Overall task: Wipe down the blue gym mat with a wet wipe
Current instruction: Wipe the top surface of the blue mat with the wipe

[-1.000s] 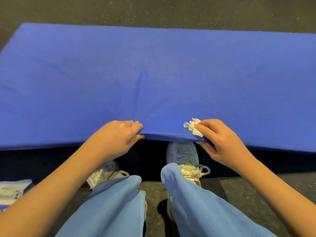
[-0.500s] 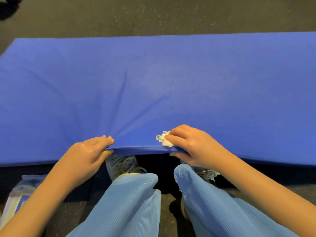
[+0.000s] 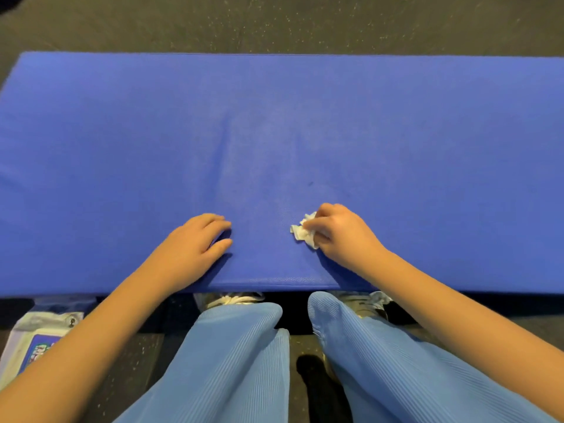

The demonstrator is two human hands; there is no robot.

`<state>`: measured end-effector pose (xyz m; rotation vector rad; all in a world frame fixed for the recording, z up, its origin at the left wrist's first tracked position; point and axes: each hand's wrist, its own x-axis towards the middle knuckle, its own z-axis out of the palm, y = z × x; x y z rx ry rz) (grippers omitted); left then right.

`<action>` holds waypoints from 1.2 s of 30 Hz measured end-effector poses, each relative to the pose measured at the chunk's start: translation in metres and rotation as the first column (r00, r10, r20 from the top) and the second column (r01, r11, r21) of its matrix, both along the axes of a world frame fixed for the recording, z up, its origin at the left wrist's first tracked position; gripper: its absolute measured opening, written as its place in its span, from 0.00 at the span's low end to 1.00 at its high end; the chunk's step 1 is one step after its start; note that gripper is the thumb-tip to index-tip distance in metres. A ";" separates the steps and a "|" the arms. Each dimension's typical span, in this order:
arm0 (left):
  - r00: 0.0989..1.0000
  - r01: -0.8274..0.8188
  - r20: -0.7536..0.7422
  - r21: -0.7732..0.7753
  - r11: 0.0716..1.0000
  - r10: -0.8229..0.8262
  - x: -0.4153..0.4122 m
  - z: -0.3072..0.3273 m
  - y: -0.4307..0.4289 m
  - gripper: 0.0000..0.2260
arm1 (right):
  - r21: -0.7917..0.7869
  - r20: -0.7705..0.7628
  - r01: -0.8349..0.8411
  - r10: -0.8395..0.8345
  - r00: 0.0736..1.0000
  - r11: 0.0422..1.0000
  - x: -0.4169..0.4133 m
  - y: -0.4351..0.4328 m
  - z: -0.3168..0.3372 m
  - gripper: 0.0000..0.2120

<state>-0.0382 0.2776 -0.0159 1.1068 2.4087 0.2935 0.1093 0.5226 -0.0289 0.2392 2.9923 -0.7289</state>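
- Half a second ago both of your hands pinched the near edge of the blue gym mat [image 3: 274, 132] and held it lifted; now that edge lies flat, and both hands have moved onto the top surface, a little in from the edge.
- The folds that ran up the mat from your grip have mostly smoothed out. Only a faint crease remains above your left hand [image 3: 195, 239].
- Your shoes [image 3: 232, 299], more exposed before, are now mostly covered by the mat's edge and your trouser legs [image 3: 238, 361].
- The mat is a long rectangle with a fine pebbled skin and a stitched seam along the near edge. It lies on a dark, speckled floor [image 3: 274, 22].
- The wet wipe [image 3: 303, 232] is a small, white, crumpled wad. The trousers are pale blue with fine ribs.
- Your left hand rests palm down on the mat, fingers relaxed and close together, holding nothing.
- Your right hand [image 3: 341, 236] pinches the wipe between thumb and fingertips, and the wad touches the mat just beside those fingertips, on the side toward your left hand.
- The two hands are apart, with bare mat between them.
- A pack of wipes [image 3: 33, 346] lies on the floor at your left, partly under your forearm.
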 end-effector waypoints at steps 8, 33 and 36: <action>0.989 -0.108 -0.097 0.048 0.993 0.112 0.013 -0.037 0.012 0.35 | -0.128 -0.024 -0.237 0.236 0.971 0.963 0.004 -0.014 0.009 0.16; 0.979 -0.146 -0.140 0.019 0.989 0.147 0.001 -0.044 0.047 0.35 | -0.120 -0.071 -0.137 0.129 0.989 0.983 -0.029 -0.007 -0.016 0.10; 0.981 -0.137 -0.136 0.001 0.991 0.136 0.000 -0.046 0.049 0.34 | -0.079 -0.055 -0.037 0.033 0.998 0.996 -0.052 0.015 -0.026 0.11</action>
